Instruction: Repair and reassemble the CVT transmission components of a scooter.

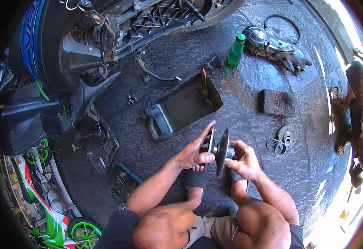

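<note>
Metal discs point(221, 153) stand face to face, fingers of the left hand point(193, 154) grasping one, fingers of the right hand point(246, 162) clasping the hub point(231, 152).

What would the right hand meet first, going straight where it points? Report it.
The right hand would likely meet the nearer dark pulley disc, immediately to its left; exact gap is unclear.

A dark, mottled floor point(251, 126) carries a rectangular tray point(177, 101) near the centre, a green bottle point(236, 52) standing beside a metal casing point(268, 45), and a black ring point(300, 31) just beyond it. A rough block point(278, 103) sits at right, a coil spring point(276, 146) and round metal plate point(284, 132) nearer the camera; small metal pieces point(132, 99) lie left of the tray.
</note>
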A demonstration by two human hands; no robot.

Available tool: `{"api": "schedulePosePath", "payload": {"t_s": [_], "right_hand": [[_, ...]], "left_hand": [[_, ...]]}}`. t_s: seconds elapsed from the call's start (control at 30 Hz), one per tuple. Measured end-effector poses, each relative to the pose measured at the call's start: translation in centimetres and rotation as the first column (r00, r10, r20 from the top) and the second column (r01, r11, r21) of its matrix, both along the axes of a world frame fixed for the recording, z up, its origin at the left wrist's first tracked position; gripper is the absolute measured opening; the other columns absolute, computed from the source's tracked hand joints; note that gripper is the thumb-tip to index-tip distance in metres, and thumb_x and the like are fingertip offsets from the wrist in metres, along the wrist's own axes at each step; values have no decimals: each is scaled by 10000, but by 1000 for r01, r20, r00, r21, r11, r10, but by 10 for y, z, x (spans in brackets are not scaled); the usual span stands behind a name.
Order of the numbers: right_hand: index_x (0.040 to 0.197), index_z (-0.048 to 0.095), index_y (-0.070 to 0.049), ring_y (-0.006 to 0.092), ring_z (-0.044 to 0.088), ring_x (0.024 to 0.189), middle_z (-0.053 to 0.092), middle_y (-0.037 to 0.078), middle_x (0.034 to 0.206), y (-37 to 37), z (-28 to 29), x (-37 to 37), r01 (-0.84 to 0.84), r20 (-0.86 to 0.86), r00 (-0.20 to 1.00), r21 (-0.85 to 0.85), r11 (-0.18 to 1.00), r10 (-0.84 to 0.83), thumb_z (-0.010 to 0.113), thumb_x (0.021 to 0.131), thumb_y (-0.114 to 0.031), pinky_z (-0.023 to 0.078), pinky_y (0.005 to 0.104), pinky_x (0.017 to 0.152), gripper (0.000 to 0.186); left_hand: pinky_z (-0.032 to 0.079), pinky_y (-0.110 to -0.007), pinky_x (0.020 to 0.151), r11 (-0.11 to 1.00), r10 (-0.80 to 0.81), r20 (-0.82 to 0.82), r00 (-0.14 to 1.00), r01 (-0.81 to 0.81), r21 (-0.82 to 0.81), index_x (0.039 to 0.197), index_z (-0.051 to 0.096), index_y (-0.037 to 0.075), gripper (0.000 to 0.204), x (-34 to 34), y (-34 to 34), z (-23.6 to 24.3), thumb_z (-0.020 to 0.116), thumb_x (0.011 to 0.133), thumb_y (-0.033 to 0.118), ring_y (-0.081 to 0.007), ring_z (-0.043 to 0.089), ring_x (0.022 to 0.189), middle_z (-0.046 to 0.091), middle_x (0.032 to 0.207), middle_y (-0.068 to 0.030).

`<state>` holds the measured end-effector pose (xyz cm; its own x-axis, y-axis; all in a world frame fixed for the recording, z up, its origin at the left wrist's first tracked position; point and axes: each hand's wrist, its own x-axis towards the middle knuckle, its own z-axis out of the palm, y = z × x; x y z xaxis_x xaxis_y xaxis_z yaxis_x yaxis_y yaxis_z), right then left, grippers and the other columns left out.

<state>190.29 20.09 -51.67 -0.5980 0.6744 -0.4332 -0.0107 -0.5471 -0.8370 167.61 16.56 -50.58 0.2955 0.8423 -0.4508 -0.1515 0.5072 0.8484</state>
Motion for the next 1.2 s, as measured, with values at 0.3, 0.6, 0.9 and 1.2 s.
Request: {"api": "schedulePosePath", "payload": {"t_s": [0.3,0.6,0.9,1.2], "right_hand": [[1187,603,29,325,709,934,668,213,1055,41,18,-53,-193,418,891,702,686,-177,825,756,-122,577,375,800,508],[1195,572,5,406,675,918,631,221,1090,44,12,-134,-228,313,947,819,527,-76,786,782,-193,570,446,769,506],[1162,542,69,453,676,919,673,305,967,99,-37,-156,-431,526,846,573,697,91,709,864,-281,553,489,822,489],[1108,565,69,486,646,1017,656,331,1069,150,-106,-197,-88,776,622,204,975,-106,635,932,-358,521,521,908,467]], "left_hand": [[593,-340,671,948,282,-661,695,-97,302,1485,348,-13,775,-8,-16,86,737,893,301,-259,744,765,711,958,-236],[390,-466,1108,889,458,146,877,-456,-47,1460,388,19,629,-51,-10,36,590,981,371,-266,474,1331,504,1408,-145],[488,-418,1014,575,813,76,577,-775,-264,1385,467,9,486,-102,9,-34,518,1021,327,-238,578,1204,545,1354,-130],[422,-460,1073,483,833,-106,544,-806,-342,1447,428,47,638,-83,32,-73,534,929,404,-270,491,1309,492,1421,-133]]}}
